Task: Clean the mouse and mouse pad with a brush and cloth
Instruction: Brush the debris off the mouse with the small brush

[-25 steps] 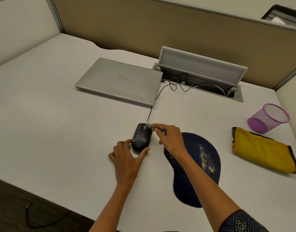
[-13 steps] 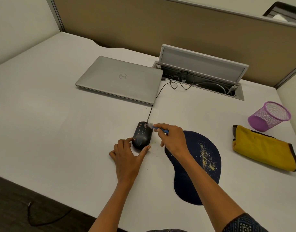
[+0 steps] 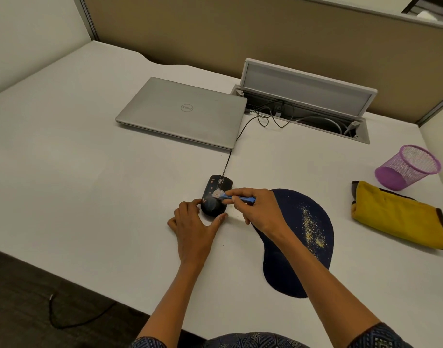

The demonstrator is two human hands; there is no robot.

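Fingers of the right hand (image 3: 260,212) pinch the brush (image 3: 234,196), its bristles on the mouse (image 3: 215,197). The left hand (image 3: 192,222) grips the mouse's rear between thumb and fingers. The mouse sits mid-desk (image 3: 90,184), well in from the front edge, just left of the pad (image 3: 300,242). The cloth (image 3: 396,214) lies near the right edge. Risk, I judge: brushed-off specks could scatter onto the desk, or a hard stroke could skid the mouse if the left hand's hold slackens.

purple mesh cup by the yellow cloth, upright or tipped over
Tipped over. The purple mesh cup lies on its side on the desk, its open rim facing away and its solid base towards the camera.
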